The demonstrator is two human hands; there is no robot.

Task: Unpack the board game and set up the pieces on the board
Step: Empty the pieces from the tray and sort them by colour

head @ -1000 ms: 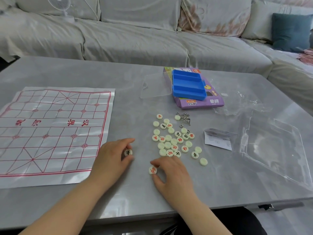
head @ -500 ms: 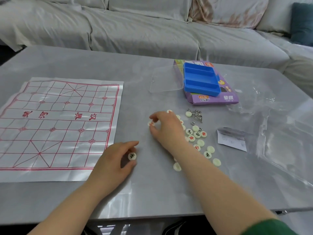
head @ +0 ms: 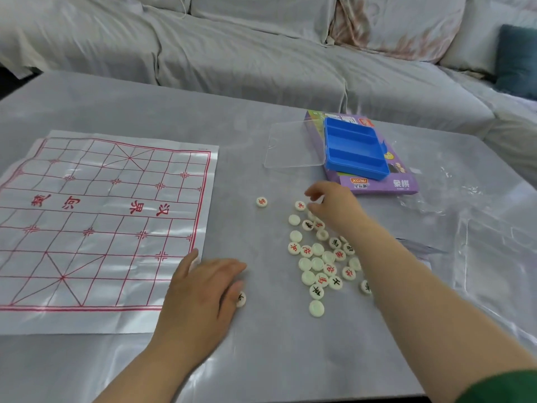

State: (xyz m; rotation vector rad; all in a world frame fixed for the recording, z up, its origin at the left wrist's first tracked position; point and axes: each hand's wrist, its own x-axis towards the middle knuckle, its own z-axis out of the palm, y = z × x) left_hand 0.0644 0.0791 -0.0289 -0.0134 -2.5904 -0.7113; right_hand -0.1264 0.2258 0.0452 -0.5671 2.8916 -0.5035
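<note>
Board [head: 101, 228]: L hand [head: 200, 289] by its right edge, relaxed, touches piece [head: 241, 299]; R hand [head: 334, 206] farther right over pile [head: 317, 263], grip unclear.

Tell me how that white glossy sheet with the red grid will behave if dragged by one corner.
Probably floppy: the white glossy sheet with the red grid shows fold creases and ripples, so it would sag when lifted. Likely light and slick: it shines like thin plastic on the smooth grey table, so a push may slide or buckle it.
</note>
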